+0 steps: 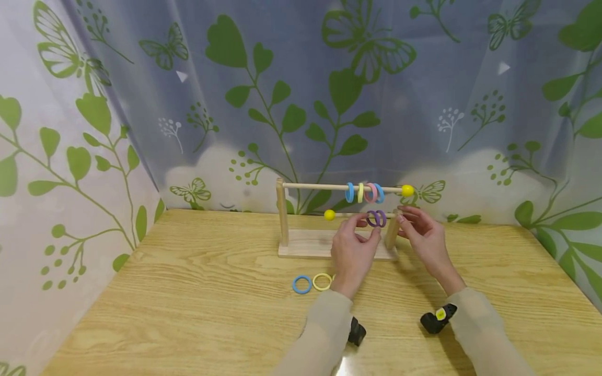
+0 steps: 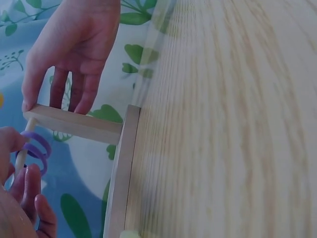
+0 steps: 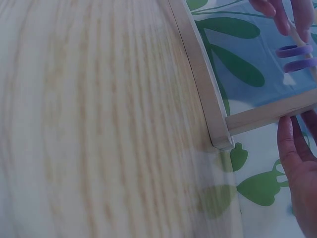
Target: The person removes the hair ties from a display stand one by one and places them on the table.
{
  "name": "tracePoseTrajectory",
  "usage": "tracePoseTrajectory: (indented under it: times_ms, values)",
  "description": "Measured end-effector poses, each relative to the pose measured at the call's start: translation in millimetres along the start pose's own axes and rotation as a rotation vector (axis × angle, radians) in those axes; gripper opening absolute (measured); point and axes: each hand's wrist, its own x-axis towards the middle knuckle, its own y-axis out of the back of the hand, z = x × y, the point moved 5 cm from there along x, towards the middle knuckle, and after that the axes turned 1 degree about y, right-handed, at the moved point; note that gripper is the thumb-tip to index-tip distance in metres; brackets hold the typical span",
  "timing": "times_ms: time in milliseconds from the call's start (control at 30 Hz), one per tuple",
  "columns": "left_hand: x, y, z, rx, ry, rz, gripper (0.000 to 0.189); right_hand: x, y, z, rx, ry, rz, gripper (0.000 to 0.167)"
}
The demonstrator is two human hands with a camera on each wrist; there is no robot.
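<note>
A wooden rack (image 1: 305, 245) carries two rods on upright posts. Two purple rings (image 1: 377, 218) hang on the lower rod, close to the right post (image 2: 79, 123). My left hand (image 1: 354, 248) is at these rings, its fingertips (image 3: 303, 33) beside them and near the rod; firm contact is hard to make out. With thumb and fingers on either side, my right hand (image 1: 425, 240) holds the right post. On the upper rod (image 1: 320, 186) hang blue, yellow and pink rings (image 1: 370, 192). Yellow balls cap the free end of each rod.
On the table in front of the rack lie a blue ring (image 1: 302, 284) and a yellow ring (image 1: 322, 282), with another yellow edge partly hidden by my left wrist. A patterned curtain (image 1: 263, 104) hangs behind the wood-grain table (image 1: 188, 313).
</note>
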Motion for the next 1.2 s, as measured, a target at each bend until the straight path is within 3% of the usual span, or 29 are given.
tracePoseTrajectory:
  times_ms: [300,667,1200]
  values:
    - [0.5,-5.2,4.5,0.025,-0.022,0.007,0.03,-1.0,0.2,-0.1,0.001,-0.005,0.0,0.04]
    - [2.3,-9.8,6.2,0.062,-0.024,0.059,0.02,-0.2,-0.1,0.6,0.01,0.005,0.007,0.038]
    - [0.2,-10.4,4.6,0.04,-0.034,0.12,0.013,0.5,0.6,0.2,0.004,0.007,0.003,0.04]
